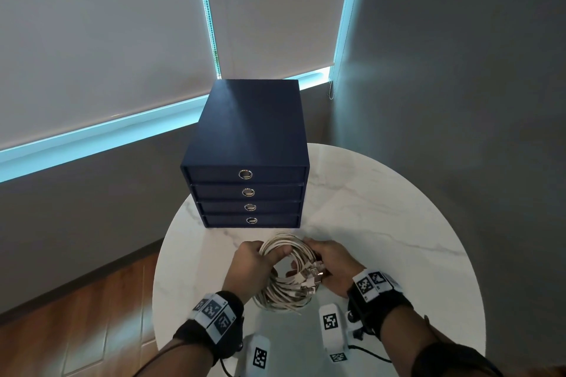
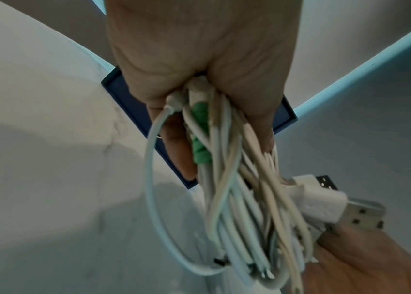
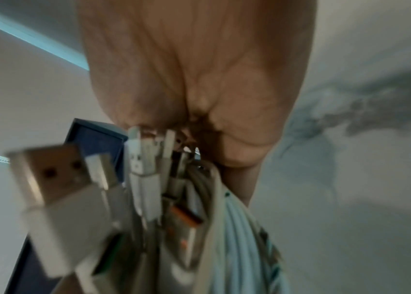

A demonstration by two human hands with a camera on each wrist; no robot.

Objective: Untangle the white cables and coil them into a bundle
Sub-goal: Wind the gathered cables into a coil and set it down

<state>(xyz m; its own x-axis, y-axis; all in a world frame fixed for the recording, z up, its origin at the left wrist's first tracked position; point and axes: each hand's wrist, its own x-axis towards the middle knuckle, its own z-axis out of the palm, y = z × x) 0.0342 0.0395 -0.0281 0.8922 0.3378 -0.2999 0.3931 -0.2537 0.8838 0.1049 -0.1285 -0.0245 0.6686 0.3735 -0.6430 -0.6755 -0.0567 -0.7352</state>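
A ring-shaped coil of white cables [image 1: 284,269] is held between both hands over the near middle of the round marble table [image 1: 382,208]. My left hand [image 1: 254,257] grips the coil's left side, fingers curled round the strands [image 2: 224,159]; a green wrap [image 2: 200,135] shows among them. My right hand [image 1: 327,260] grips the right side, where the USB plugs [image 1: 312,277] are gathered. The right wrist view shows these plugs [image 3: 56,199] up close, with pale strands [image 3: 244,238] hanging below the palm.
A dark blue box of several drawers [image 1: 246,168] with metal ring pulls stands at the table's far left, just behind the coil. White marker-tagged devices [image 1: 332,327] sit at the near edge. Wooden floor [image 1: 92,315] lies left of the table.
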